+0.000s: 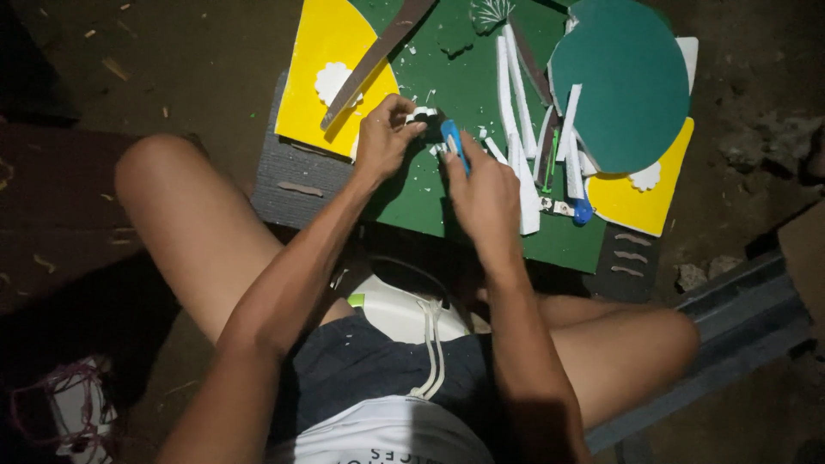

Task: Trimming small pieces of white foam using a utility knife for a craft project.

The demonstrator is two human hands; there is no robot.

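Near the green board's (447, 77) middle, left hand (384, 137) fingers pinch a small white piece (421, 112) steady while right hand (483, 193) fingers clamp what looks like a blue cutter (454, 142).

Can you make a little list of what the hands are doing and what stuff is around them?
Left hand: pinches a small white foam piece
Right hand: grips a blue cutter beside that piece
Work surface: green board
Nearby: white foam strips, yellow sheet, dark teal disc, long brown strip
Posture: seated, knees apart
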